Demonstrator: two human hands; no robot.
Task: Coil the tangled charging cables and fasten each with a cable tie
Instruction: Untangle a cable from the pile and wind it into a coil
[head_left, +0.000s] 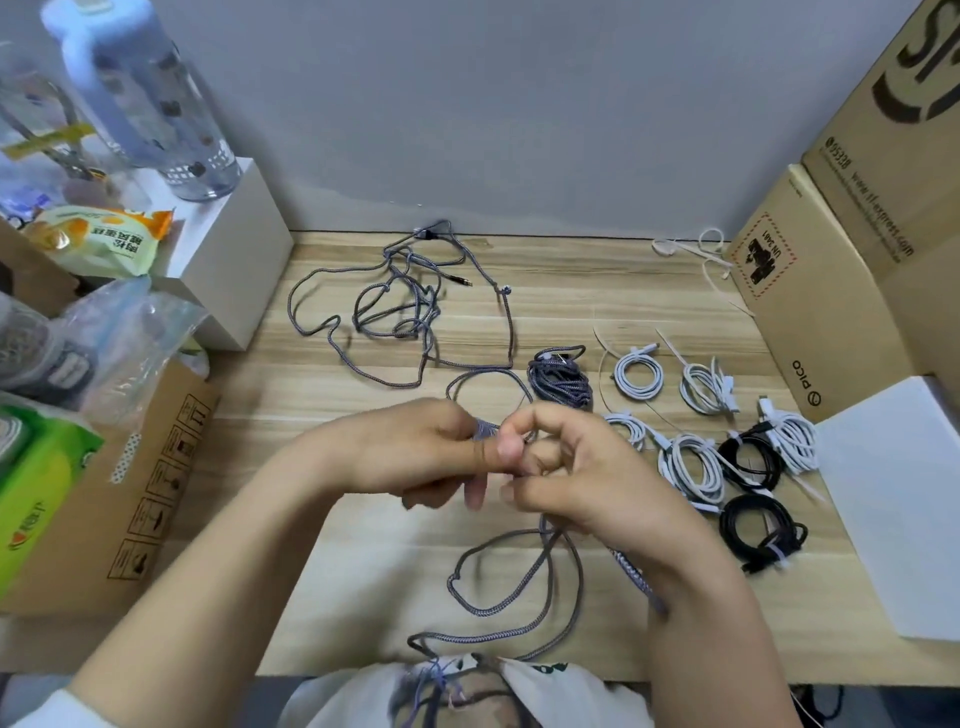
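The left hand (415, 452) and the right hand (561, 462) meet above the middle of the table (363, 519), fingertips nearly touching. Both are clamped on the grey braided cable (514, 582): the left pinches a short bunch of it between thumb and curled fingers, and the right curls round the strand just beside that. Both forearms reach in from the near edge and converge, wrists raised off the wood.

From the hands the cable drops in slack loops toward the near edge and onto the person's lap, while another loop leads away to the tangle (400, 306) lying toward the far edge. The braid looks light, limp and slightly grippy; it should hold a bend poorly and spring open if released, so I judge the best hold is a pinch across the gathered turns, with the free hand feeding slack. The knots in the tangle will likely snag if pulled hard.

Just right of the hands sits a finished grey coil (561, 382). Beyond it, toward the right edge, lie tied white coils (691, 462) and black coils (761, 535). Loose cable ties (696, 249) rest near the far right corner, well apart from the hands.
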